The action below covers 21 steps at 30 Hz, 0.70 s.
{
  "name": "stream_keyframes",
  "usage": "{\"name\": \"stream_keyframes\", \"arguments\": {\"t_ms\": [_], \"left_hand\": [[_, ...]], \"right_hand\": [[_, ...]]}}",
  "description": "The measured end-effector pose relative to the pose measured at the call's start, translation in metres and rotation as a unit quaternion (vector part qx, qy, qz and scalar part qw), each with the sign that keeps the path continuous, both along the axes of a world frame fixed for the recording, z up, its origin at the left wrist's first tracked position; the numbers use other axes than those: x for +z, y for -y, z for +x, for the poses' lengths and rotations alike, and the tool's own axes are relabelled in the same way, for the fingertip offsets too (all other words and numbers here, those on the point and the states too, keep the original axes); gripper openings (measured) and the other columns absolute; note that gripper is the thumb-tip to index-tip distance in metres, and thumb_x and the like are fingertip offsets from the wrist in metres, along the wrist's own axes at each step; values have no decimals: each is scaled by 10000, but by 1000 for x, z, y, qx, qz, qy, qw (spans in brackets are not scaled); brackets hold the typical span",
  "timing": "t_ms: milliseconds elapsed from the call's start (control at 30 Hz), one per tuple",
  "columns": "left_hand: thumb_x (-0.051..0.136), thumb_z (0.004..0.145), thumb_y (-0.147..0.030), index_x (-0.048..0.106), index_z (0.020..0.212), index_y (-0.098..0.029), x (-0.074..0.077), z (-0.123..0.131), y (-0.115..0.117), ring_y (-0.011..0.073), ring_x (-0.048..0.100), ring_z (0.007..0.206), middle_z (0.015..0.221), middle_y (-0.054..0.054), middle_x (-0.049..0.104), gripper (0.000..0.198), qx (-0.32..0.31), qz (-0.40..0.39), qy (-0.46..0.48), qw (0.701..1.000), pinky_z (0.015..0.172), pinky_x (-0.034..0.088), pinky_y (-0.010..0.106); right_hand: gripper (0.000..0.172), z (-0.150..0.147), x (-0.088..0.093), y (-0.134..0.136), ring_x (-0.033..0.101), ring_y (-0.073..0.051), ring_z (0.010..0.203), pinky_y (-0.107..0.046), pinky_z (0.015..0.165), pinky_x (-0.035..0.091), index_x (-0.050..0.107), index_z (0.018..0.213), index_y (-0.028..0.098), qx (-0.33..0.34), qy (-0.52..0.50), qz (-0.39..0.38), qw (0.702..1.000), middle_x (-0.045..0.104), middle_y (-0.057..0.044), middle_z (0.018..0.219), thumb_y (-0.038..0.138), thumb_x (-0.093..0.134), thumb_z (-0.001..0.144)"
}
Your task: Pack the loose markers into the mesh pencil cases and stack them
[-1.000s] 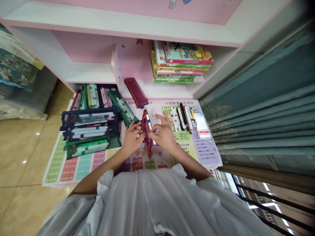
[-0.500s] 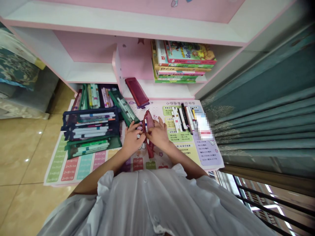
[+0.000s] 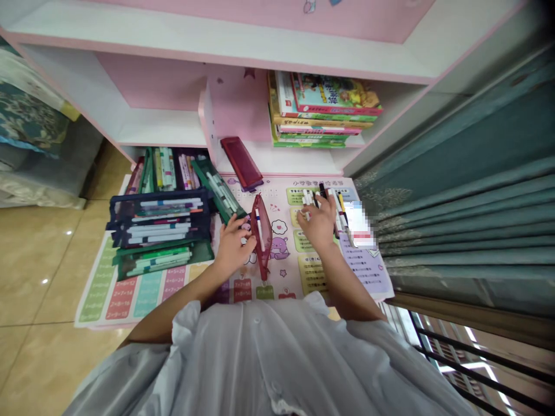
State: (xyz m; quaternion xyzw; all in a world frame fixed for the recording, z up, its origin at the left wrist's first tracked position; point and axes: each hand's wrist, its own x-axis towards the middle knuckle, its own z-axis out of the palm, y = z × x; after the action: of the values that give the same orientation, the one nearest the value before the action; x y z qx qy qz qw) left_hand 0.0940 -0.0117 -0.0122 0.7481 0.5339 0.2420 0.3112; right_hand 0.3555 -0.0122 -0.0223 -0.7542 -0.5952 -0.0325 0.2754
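A dark red mesh pencil pouch point(image 3: 266, 242) lies gaping on the printed desk mat, with a white marker point(image 3: 259, 228) inside. At its left edge my left hand point(image 3: 234, 245) is closed, thumb and fingers holding the mesh side. My right hand point(image 3: 318, 222) is over the row of loose markers point(image 3: 339, 214) on the right, fingers apart and bent down onto them. It covers part of the row; I see no marker lifted. Beside my left fingertips lies a green mesh pouch point(image 3: 221, 193) of markers.
Filled navy pouches point(image 3: 160, 219) and a green pouch point(image 3: 165, 260) are piled at left. A flat dark red pouch point(image 3: 241, 163) lies at the shelf edge. Books point(image 3: 321, 115) are stacked on the shelf. A phone-like blurred object point(image 3: 359, 225) and a curtain point(image 3: 455, 196) are at right.
My right hand has left the red pouch and moved right to the loose markers. My left hand stays at the pouch, whose opening and inner marker now show more fully.
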Motion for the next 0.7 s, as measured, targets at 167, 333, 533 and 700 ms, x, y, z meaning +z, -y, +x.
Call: {"name": "stream_keyframes", "arguments": {"t_ms": [167, 333, 533, 700], "left_hand": [[617, 816, -258, 712, 694, -215, -1, 0, 0, 340, 451, 1421, 1313, 80, 670, 160, 1, 0, 7, 1000, 1191, 314, 627], [623, 808, -251, 709, 689, -210, -1, 1, 0, 342, 450, 1421, 1297, 87, 677, 152, 5, 1, 8, 1000, 1191, 319, 619], [616, 812, -264, 715, 693, -211, -5, 0, 0, 338, 464, 1411, 1289, 86, 681, 164, 2, 8, 14, 1000, 1194, 313, 620], [615, 812, -271, 713, 690, -215, -5, 0, -1, 334, 470, 1407, 1285, 80, 685, 166, 1, 13, 17, 1000, 1189, 321, 618]], "right_hand": [[173, 20, -14, 2, 276, -482, 1450, -693, 1113, 311, 731, 845, 121, -75, 81, -91, 990, 499, -210, 1439, 276, 671, 797], [197, 16, -15, 2, 245, -466, 1480, -683, 1141, 286, 753, 846, 103, -65, 104, -130, 984, 475, -211, 1483, 263, 641, 822], [192, 10, -12, 0, 257, -446, 1487, -684, 1152, 261, 756, 800, 96, -40, 87, -156, 983, 499, -215, 1476, 240, 631, 817], [170, -5, 1, 4, 258, -423, 1495, -686, 1150, 252, 657, 599, 157, 3, 3, -89, 996, 542, -158, 1457, 226, 671, 753]]}}
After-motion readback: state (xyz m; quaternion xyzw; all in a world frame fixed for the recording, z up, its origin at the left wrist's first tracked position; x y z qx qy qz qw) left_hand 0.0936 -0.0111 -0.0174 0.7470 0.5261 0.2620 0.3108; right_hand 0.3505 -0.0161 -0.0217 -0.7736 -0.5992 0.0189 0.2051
